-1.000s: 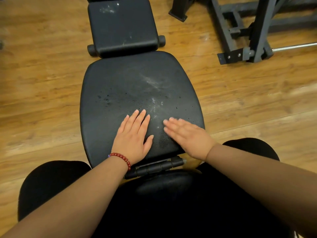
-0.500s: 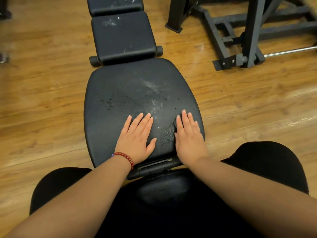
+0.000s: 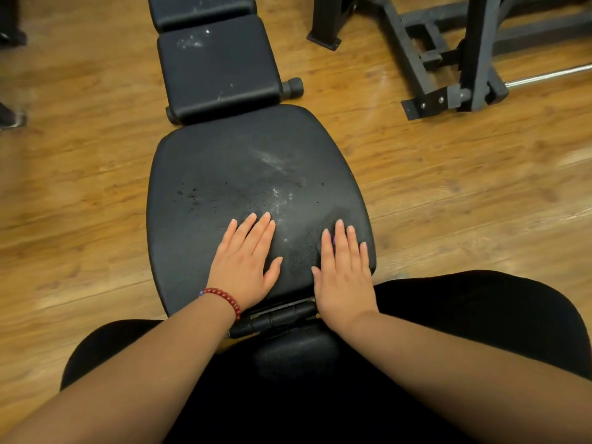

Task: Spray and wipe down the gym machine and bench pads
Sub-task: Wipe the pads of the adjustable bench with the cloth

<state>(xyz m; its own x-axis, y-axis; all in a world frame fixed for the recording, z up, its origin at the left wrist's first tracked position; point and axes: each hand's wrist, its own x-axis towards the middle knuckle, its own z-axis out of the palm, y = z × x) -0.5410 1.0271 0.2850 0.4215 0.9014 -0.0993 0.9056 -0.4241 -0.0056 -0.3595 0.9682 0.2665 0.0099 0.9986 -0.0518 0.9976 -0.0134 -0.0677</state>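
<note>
A wide black bench seat pad fills the middle of the view, with white smears and dark droplets across its surface. My left hand, a red bead bracelet on its wrist, lies flat on the near part of the pad with straight fingers. My right hand lies flat beside it near the pad's right edge, fingers pointing away from me. Neither hand holds anything. Beyond the seat sits a narrower black pad with white marks, and a further pad at the top edge.
A black steel machine frame with a chrome bar stands on the wooden floor at the upper right. A black hinge bar lies at the seat's near edge. My dark-clothed legs straddle the bench.
My right hand turned from lying diagonally across the pad to pointing straight ahead and slid toward the right edge. The camera tilted, shifting the bench lower in view.
</note>
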